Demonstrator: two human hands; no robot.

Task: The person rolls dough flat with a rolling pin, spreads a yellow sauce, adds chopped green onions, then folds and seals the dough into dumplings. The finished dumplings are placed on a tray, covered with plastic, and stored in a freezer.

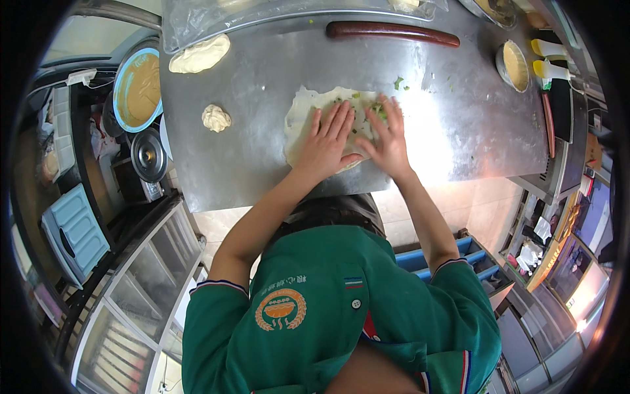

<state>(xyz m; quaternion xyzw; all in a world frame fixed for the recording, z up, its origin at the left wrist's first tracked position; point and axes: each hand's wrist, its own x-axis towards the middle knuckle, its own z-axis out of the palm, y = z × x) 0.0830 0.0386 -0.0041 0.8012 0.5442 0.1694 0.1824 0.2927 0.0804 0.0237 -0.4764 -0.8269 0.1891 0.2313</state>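
A thin, uneven sheet of dough (301,115) lies on the metal worktop near its front edge, with chopped green leaves (378,109) on its right part. My left hand (330,140) rests flat on the middle of the sheet, fingers stretched and thumb out. Over the right part of the dough is my right hand (388,140), its fingers spread at the greens. Whether its fingertips press down cannot be told. A small lump of dough (216,118) and a longer piece of dough (200,53) sit at the left of the worktop.
A dark red rolling pin (393,33) lies at the back, beside a clear tray (295,14). A metal bowl (515,66) and squeeze bottles (550,70) are at the right. Left of the worktop stand a blue-rimmed basin of brown paste (140,91) and a round metal lid (148,155).
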